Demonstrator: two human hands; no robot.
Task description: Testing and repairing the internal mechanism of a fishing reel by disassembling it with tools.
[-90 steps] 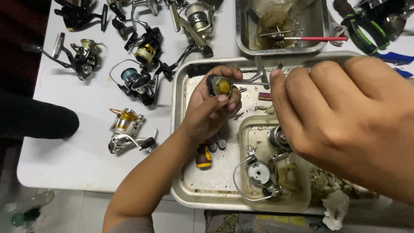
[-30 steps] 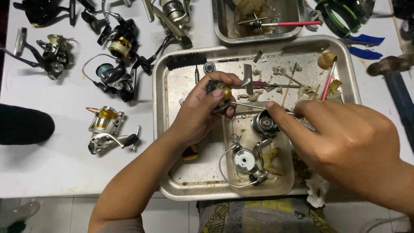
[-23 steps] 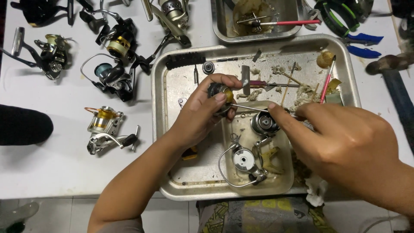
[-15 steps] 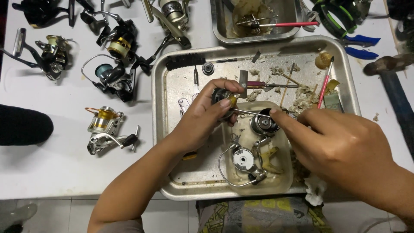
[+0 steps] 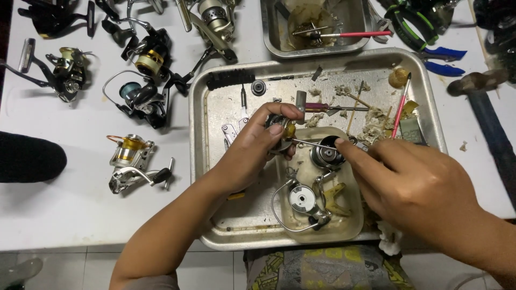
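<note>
My left hand [image 5: 252, 150] grips a small dark and brass reel part [image 5: 280, 129] above a large metal tray [image 5: 215, 177]. My right hand [image 5: 414, 188] holds a thin metal rod [image 5: 314, 144] whose tip touches that part. Under the hands sits a shallow plastic dish [image 5: 352, 225] holding a dark spool [image 5: 325, 156] and a reel body with a wire bail [image 5: 301, 201].
Several fishing reels lie on the white table at left, among them a gold one [image 5: 131, 161] and a black one [image 5: 142, 96]. A smaller metal pan [image 5: 317, 48] with a red-handled tool stands at the back. Blue-handled pliers [image 5: 441, 60] and a hammer [image 5: 486, 107] lie right.
My right hand has moved left and brought the thin rod's tip up to the part in my left hand. The view has shifted slightly; the left hand stays in place.
</note>
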